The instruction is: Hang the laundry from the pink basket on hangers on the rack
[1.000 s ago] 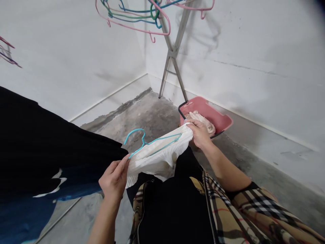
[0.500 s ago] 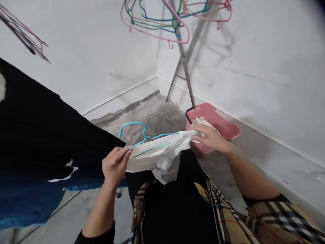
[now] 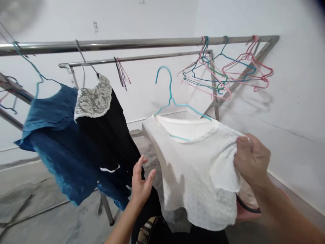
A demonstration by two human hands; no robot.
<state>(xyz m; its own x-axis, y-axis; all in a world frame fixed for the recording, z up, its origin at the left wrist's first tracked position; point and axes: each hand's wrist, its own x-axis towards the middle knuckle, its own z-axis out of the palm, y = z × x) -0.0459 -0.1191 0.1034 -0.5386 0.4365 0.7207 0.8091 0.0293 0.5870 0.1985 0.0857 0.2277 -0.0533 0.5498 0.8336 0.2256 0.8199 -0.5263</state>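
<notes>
A white garment hangs on a turquoise wire hanger, lifted up in front of me. My right hand is closed on the garment's right shoulder and holds it up. My left hand is open, fingers apart, holding nothing, just left of the white garment and next to a black garment. The hanger's hook sits below the front steel rail, not on it.
A black top with a lace collar and a blue garment hang on the rack at left. Several empty pink, blue and green hangers dangle on the rails at right. A pink basket peeks out behind the white garment. White walls close in.
My view swung up from the floor to the rack. The white garment on its hanger rose from lap height. My left hand let go of it and opened.
</notes>
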